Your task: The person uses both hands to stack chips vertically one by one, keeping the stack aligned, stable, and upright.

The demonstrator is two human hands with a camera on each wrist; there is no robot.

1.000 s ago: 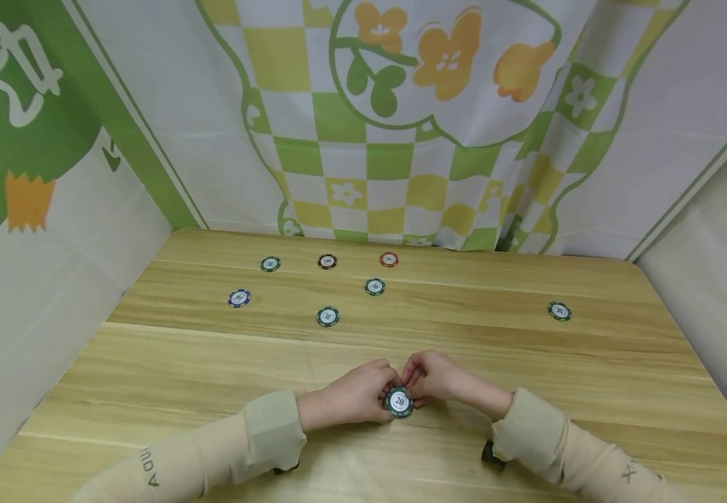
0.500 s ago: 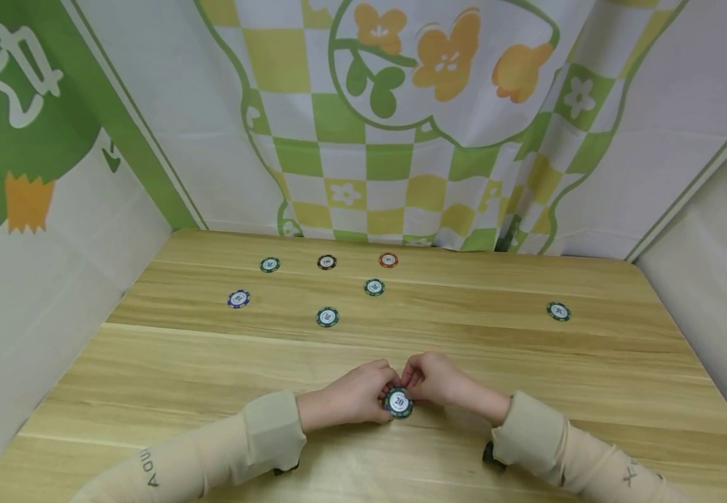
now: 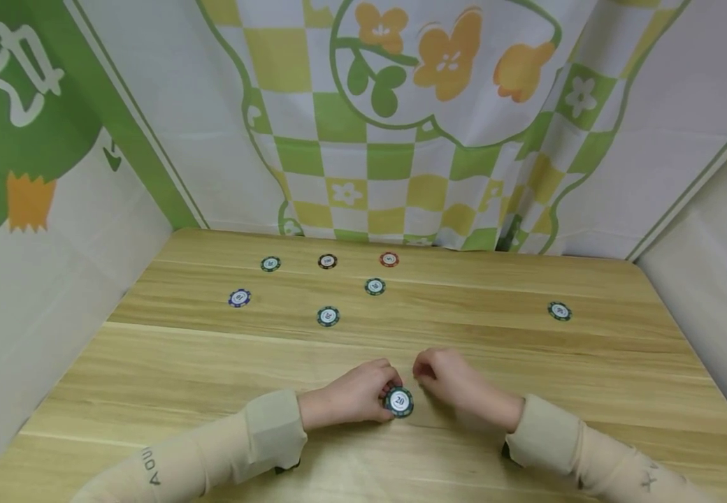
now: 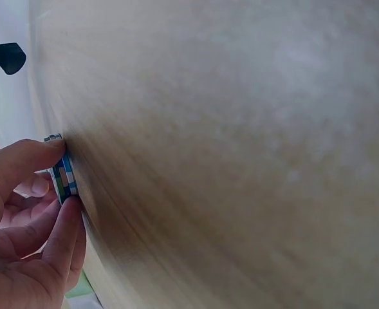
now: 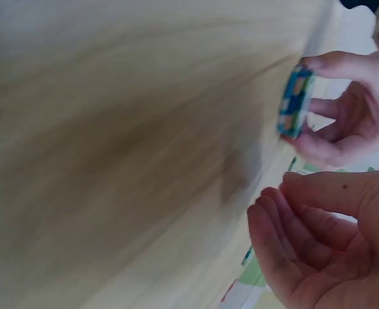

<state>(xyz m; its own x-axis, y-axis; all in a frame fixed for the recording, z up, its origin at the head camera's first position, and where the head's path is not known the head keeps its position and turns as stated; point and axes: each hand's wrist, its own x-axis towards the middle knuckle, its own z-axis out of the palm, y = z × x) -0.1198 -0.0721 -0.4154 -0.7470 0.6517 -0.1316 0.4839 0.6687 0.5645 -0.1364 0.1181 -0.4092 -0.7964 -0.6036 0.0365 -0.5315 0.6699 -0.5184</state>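
Note:
A short stack of poker chips sits on the wooden table near its front, a green chip marked 20 on top. The left hand grips the stack from its left side. In the left wrist view, thumb and fingers pinch the rim of the chip stack, whose layered edges show blue, green and white. Just to the right, and apart from the stack, the right hand hovers low over the table with loosely bent fingers and nothing between them. The right wrist view shows the right hand below the stack.
Single chips lie flat farther back on the table: a blue one, a black one, a red one and several green ones, including one far right. A patterned curtain hangs behind the table's back edge.
The right hand has let go of the stack's right edge and moved a little to the right. The left hand and the chip stack stay where they were.

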